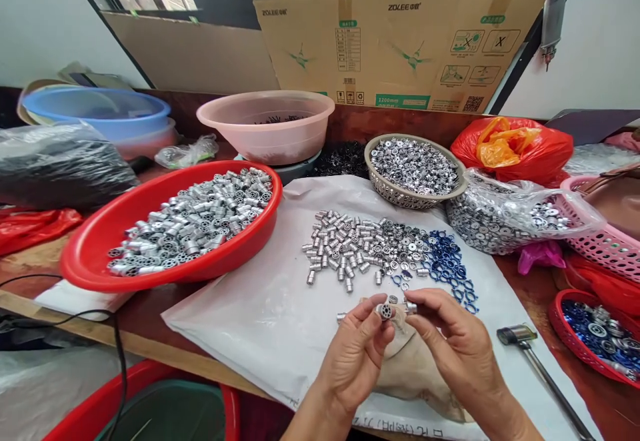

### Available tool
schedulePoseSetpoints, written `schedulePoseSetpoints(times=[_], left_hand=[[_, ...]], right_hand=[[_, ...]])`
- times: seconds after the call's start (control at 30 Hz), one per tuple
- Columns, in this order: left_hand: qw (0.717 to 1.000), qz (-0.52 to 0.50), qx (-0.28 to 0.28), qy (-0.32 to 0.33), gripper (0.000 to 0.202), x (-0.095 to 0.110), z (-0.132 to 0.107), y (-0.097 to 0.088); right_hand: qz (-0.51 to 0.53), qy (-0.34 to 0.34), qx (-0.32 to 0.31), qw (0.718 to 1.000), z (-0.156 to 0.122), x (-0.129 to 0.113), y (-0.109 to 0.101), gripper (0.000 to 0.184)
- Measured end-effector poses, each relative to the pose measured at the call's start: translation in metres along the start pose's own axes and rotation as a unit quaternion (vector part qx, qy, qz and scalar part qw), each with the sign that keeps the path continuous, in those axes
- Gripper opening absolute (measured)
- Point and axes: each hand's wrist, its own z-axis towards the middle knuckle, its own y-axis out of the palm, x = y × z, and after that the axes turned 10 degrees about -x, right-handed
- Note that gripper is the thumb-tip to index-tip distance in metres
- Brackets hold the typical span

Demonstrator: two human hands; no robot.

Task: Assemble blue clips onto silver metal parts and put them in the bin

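Observation:
My left hand point(353, 354) pinches a small silver metal cylinder point(385, 311), its holed end face turned up toward me. Close beside it, my right hand point(460, 348) grips a smaller silver metal piece point(410, 308) between thumb and fingertips. The two pieces are near each other; whether they touch I cannot tell. Under the hands lies a beige cloth pad point(415, 378). Just beyond are a pile of silver cylinders point(340, 244), a patch of silver discs point(407, 241) and blue rings point(445, 261). A hammer point(520, 336) lies right of my right hand.
White sheeting point(260, 321) covers the table. A red basin point(95, 254) of silver cylinders stands left, a pink basin point(265, 134) behind. At the back right are a basket point(400, 194) of discs and a plastic bag point(490, 221) of parts. A red basket point(565, 334) sits far right.

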Motion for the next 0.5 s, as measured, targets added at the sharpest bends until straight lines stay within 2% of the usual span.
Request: schedulePoseSetpoints(times=[0.1, 0.2, 0.27, 0.37, 0.5], left_hand=[[1.000, -0.003, 0.016, 0.001, 0.014, 0.001, 0.000, -0.002], [0.997, -0.019, 0.067, 0.030, 0.018, 0.012, -0.002, -0.009], [0.995, -0.031, 0.092, 0.037, 0.019, 0.018, -0.004, -0.013], [0.994, -0.034, 0.102, 0.019, 0.020, 0.016, -0.008, -0.014], [0.996, 0.000, 0.086, -0.011, 0.017, 0.004, -0.008, -0.010]], right_hand=[[0.020, 0.041, 0.007, 0.999, -0.001, 0.009, 0.003, 0.021], [0.095, 0.146, 0.078, 0.982, 0.000, 0.039, -0.008, 0.025], [0.147, 0.193, 0.090, 0.966, 0.004, 0.063, -0.016, 0.029], [0.119, 0.202, 0.041, 0.971, 0.015, 0.086, -0.018, 0.033], [0.025, 0.174, -0.025, 0.984, 0.041, 0.087, 0.001, 0.011]])
